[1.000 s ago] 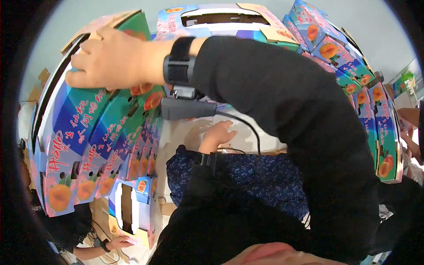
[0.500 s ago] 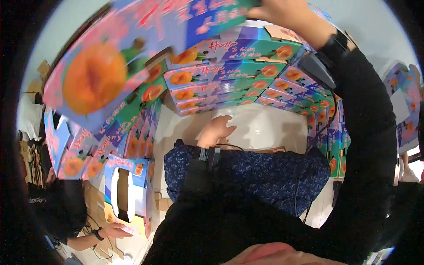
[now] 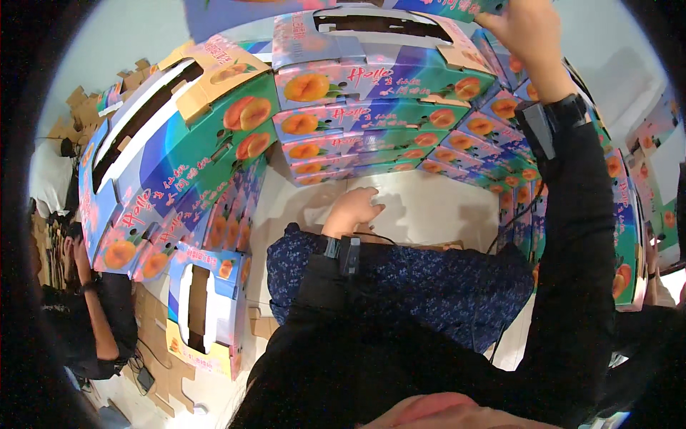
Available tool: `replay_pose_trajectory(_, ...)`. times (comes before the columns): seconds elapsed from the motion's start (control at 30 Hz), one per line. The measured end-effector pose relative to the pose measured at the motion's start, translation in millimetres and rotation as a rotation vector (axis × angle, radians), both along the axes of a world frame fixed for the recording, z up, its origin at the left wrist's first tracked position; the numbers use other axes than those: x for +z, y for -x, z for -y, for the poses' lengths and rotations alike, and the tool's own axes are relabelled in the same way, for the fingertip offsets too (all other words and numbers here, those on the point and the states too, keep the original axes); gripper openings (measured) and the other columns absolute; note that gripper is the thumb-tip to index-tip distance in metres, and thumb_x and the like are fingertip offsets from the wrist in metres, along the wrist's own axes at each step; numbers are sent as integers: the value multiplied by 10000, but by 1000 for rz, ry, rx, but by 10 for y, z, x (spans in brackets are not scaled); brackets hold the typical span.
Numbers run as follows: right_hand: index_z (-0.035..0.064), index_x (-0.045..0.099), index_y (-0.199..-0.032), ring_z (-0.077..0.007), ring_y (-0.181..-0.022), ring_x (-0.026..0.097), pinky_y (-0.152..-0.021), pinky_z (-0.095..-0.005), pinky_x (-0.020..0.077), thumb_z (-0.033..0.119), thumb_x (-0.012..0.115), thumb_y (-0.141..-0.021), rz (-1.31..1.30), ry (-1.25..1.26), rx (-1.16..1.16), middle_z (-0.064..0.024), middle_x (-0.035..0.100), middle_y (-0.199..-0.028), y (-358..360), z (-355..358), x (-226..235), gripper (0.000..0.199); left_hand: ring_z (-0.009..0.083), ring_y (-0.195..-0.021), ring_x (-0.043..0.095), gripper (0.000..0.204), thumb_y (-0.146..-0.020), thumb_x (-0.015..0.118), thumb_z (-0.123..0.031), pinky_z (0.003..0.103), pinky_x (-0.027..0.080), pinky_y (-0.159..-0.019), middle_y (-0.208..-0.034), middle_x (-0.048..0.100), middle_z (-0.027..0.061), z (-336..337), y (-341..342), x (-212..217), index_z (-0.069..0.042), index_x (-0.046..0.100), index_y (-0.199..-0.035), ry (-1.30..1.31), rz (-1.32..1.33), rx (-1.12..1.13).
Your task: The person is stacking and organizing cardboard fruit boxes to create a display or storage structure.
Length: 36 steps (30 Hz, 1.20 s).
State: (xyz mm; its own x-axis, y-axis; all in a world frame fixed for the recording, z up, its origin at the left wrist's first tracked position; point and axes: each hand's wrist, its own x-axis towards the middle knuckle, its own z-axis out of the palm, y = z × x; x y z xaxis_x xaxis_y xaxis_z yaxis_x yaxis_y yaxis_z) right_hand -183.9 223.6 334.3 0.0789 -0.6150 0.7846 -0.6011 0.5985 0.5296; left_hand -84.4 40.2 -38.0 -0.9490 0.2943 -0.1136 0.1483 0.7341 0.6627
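My right hand (image 3: 532, 32) grips a fruit box (image 3: 457, 6) at the top edge; one-handed, it could tip. My left hand (image 3: 351, 209) lies flat on the white table (image 3: 436, 211), holding nothing.

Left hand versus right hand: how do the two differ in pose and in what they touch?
The left hand lies low and flat, palm down, on the white work surface; the right hand is raised high, gripping the edge of a colourful printed cardboard fruit box above the stack. The left arm is bent close, the right stretched out. Both wrists wear dark bands.
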Motion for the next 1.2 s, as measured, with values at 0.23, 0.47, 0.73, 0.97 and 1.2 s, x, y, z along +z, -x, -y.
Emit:
replay_pose_trajectory(0.23, 51, 483, -1127, -336, -948, 515, -788, -408, 451, 146, 792, -516, 167, -104, -337, -143, 515, -1028, 95, 132, -588, 691, 349, -1032, 579, 540, -759, 637, -402, 430, 465, -870, -1114, 622, 177, 16, -30, -95, -70, 587, -1183, -53, 19, 42)
replay_pose_trajectory(0.47, 75, 470, -1121, -306, -945, 510, -774, -399, 456, 126, 804, -473, 190, -60, -437, -128, 499, -1002, 132, 202, -736, 731, 343, -1022, 581, 507, -765, 628, -393, 442, 465, -859, -1088, 625, 173, 2, -3, -154, -79, 596, -1162, -46, -10, 55)
replay_pose_trajectory(0.73, 72, 469, -1070, -299, -942, 515, -751, -390, 462, 151, 787, -516, 174, -75, -685, -129, 494, -1017, 246, 273, -802, 643, 349, -1029, 577, 501, -776, 614, -385, 437, 466, -861, -1097, 620, 170, 13, -67, -126, -84, 589, -1176, -63, -44, 56)
replay_pose_trajectory(0.97, -9, 428, -1197, -301, -1010, 502, -834, -387, 438, 124, 697, -588, 170, -108, -817, -158, 489, -1078, 210, 326, -848, 678, 342, -1038, 576, 507, -756, 616, -374, 432, 462, -872, -1110, 616, 167, -17, -29, -109, -83, 593, -1171, -33, -17, 66)
replay_pose_trajectory(1.2, -7, 256, -1396, -415, -1165, 434, -987, -427, 369, 172, 713, -626, 187, -200, -511, -264, 418, -1292, -117, 37, -809, 912, 312, -895, 637, 376, -827, 617, -260, 380, 498, -789, -1039, 644, 186, -16, -25, 5, -28, 602, -1123, -255, -189, 20)
